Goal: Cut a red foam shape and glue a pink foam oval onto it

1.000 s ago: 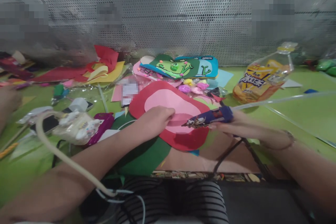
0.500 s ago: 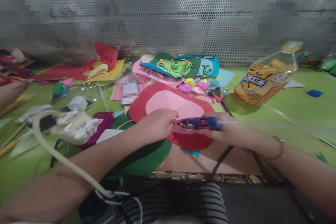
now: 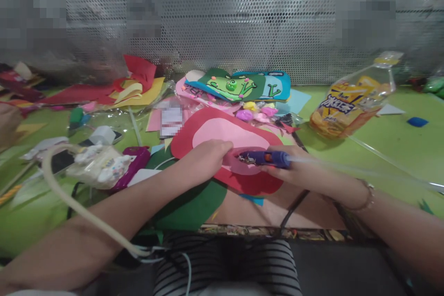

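A blue hot glue gun (image 3: 272, 158) is gripped in my right hand (image 3: 294, 166), with its tip pointing left. From its back end a long clear glue stick (image 3: 364, 171) sticks out to the right. My left hand (image 3: 215, 155) is closed, its fingers pinching the pink sheet (image 3: 222, 132) just left of the tip. That rounded pink sheet lies over a larger red cutout (image 3: 183, 136). Beneath the red one, a dark green sheet (image 3: 194, 208) shows. What lies under my left fingers is partly hidden.
Behind the cutouts lie decorated green and blue craft pieces (image 3: 243, 85) and small bags of coloured clay (image 3: 246, 114). A tilted drink bottle (image 3: 342, 108) stands right. To the left are a purple-and-cream case (image 3: 111, 166), a cream hose (image 3: 79, 208) and red paper (image 3: 83, 95). Another person's hand (image 3: 9, 125) shows far left.
The glue gun and my right hand have shifted slightly left and up. My left hand has moved a little left and up at the pink sheet. The other person's hand has drawn back left.
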{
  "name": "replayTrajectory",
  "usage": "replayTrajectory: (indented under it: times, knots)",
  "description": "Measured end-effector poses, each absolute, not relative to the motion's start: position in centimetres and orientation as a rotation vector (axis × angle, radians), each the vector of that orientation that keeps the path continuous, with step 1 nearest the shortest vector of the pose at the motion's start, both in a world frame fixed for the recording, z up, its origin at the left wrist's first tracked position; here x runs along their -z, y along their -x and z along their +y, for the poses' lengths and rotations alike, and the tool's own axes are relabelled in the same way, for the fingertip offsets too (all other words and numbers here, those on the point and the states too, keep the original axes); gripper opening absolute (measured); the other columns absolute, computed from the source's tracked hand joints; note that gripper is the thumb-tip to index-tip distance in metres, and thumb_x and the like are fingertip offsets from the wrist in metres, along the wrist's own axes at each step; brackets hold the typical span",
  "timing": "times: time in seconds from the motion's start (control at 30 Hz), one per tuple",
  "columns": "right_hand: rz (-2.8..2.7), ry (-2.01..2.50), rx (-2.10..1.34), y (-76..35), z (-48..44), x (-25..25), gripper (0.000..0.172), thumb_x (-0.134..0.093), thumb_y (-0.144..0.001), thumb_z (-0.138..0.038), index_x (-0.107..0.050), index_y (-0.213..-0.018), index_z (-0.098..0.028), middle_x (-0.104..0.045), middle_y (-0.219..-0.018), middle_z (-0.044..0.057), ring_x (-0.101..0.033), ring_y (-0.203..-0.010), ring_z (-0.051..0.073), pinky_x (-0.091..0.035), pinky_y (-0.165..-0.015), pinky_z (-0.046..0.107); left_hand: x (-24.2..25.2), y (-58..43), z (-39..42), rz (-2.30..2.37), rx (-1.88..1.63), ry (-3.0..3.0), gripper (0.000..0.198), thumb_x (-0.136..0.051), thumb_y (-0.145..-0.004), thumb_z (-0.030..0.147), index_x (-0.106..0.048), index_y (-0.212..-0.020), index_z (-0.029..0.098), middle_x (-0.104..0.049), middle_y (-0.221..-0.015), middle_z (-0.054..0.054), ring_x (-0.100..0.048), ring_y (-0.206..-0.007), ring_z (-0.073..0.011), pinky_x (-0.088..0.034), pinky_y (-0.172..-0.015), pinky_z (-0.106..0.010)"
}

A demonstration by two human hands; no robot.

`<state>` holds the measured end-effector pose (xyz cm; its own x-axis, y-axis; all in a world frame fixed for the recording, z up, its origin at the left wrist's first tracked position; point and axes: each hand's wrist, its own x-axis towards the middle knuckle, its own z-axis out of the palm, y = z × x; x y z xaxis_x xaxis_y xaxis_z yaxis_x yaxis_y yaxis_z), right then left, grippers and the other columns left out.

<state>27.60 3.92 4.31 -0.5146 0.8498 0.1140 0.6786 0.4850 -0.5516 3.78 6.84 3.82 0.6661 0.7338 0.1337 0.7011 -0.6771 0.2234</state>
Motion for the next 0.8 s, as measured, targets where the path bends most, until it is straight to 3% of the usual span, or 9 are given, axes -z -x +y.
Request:
replayTrajectory:
  times: [0.37, 0.6, 0.8]
  knots:
    - [-2.252, 1.531, -0.456, -27.6, 3.6, -4.2, 0.022, -0.061, -0.073, -0.047, -0.064, -0.071, -0.025, -0.065, -0.062, 0.002, -0.054, -0.048, 0.016, -0.035, -0.043, 0.025, -4.3, -4.1, 6.5, 1.244, -0.190, -2.769, 0.031, -0.036, -0.074, 0.001, -0.058, -0.090, 0.015, -0.065, -0.089, -0.009, -0.061, -0.086, -0.0210, -0.045, -0.071, -0.029]
    - [-2.280, 1.468, -0.599, -29.6, 3.7, -5.0, 0.026, -0.061, -0.074, -0.049, -0.068, -0.083, -0.025, -0.066, -0.059, -0.001, -0.055, -0.052, 0.016, -0.038, -0.044, 0.024, -4.1, -4.1, 6.4, 1.221, -0.167, -2.835, 0.029, -0.036, -0.073, 0.000, -0.058, -0.087, 0.014, -0.065, -0.086, -0.009, -0.061, -0.085, -0.0217, -0.045, -0.071, -0.029]
    - [-2.370, 1.702, -0.420, -30.1, 2.7, -6.7, 0.038, -0.052, -0.077, -0.057, -0.067, -0.086, -0.023, -0.066, -0.064, 0.001, -0.055, -0.051, 0.016, -0.037, -0.043, 0.024, -4.2, -4.1, 6.3, 1.239, -0.166, -2.850, 0.031, -0.037, -0.072, -0.001, -0.058, -0.086, 0.016, -0.064, -0.083, -0.007, -0.060, -0.081, -0.0210, -0.043, -0.068, -0.029]
